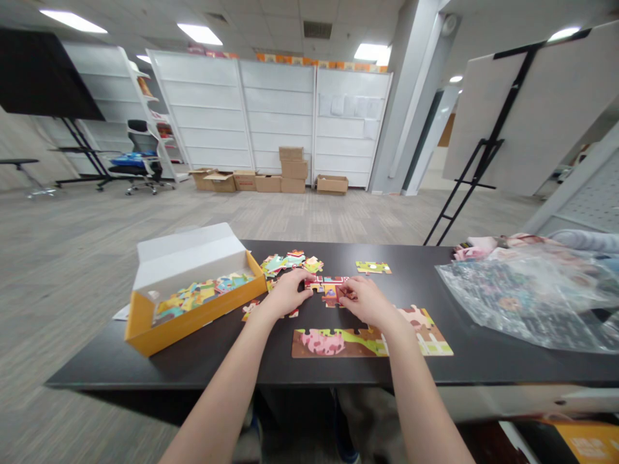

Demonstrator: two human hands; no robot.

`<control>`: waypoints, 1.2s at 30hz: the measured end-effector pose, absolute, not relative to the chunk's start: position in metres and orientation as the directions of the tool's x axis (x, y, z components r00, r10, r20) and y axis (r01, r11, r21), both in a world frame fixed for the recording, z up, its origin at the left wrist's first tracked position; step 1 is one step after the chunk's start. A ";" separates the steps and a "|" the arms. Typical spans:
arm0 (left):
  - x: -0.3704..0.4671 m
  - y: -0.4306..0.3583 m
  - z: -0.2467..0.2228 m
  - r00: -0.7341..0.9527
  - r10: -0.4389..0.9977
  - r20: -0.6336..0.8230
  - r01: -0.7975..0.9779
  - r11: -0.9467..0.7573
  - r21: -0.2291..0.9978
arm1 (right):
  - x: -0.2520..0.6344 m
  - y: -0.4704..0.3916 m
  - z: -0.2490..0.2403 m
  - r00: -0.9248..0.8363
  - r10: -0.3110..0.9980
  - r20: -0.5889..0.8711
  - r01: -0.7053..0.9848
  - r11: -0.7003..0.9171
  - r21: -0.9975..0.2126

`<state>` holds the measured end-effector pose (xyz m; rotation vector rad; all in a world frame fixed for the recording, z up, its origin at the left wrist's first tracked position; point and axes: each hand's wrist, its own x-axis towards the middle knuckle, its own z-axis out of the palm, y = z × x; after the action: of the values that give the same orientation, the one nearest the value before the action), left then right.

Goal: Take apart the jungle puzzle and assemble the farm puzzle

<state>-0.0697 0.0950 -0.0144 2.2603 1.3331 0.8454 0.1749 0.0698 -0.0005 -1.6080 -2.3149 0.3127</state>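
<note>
A small group of joined red, white and purple jigsaw puzzle pieces (330, 290) lies on the black table between my hands. My left hand (288, 295) curls round its left end, thumb and forefinger at the edge of the pieces. At the right end, my right hand (363, 300) pinches a reddish-brown puzzle piece (340, 293), partly covered by the fingers. Closer to me lies a joined strip of puzzle (338, 345) with a spotted pink pig and a white fence; my right forearm hides part of it. Loose puzzle pieces (289, 260) are heaped beyond my left hand.
To the left stands an open yellow box (193, 322) with many pieces inside, its white lid raised. A green puzzle section (373, 267) lies at the back. Clear plastic bags (532, 290) with soft items cover the right side of the black table (217, 370).
</note>
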 end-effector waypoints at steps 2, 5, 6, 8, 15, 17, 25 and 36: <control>-0.071 0.094 -0.013 0.391 0.872 0.293 0.634 -0.486 0.601 | 0.176 0.070 -0.001 -0.332 0.935 0.126 0.867 0.356 -0.349; -0.075 0.091 -0.011 0.410 0.871 0.271 0.631 -0.485 0.605 | 0.177 0.072 -0.004 -0.340 0.930 0.138 0.864 0.367 -0.344; -0.076 0.090 -0.010 0.415 0.871 0.263 0.634 -0.484 0.603 | 0.177 0.072 -0.004 -0.342 0.929 0.140 0.864 0.370 -0.341; -0.079 0.088 -0.008 0.428 0.868 0.253 0.639 -0.488 0.594 | 0.178 0.072 -0.005 -0.347 0.927 0.141 0.863 0.375 -0.339; -0.084 0.080 -0.002 0.449 0.861 0.237 0.614 -0.491 0.618 | 0.178 0.073 -0.005 -0.344 0.927 0.148 0.861 0.374 -0.346; -0.083 0.078 -0.001 0.506 0.832 0.230 0.586 -0.527 0.616 | 0.178 0.073 -0.005 -0.340 0.930 0.143 0.863 0.369 -0.346; -0.079 0.078 -0.003 0.592 0.769 0.241 0.591 -0.617 0.520 | 0.178 0.073 -0.004 -0.348 0.929 0.127 0.855 0.370 -0.362; -0.075 0.086 -0.007 0.481 0.822 0.306 0.708 -0.570 0.418 | 0.175 0.069 -0.001 -0.340 0.930 0.141 0.868 0.368 -0.333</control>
<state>-0.0746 0.0863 -0.0070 2.4934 1.3122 0.7067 0.1753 0.0689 -0.0008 -1.5858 -2.3275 0.2855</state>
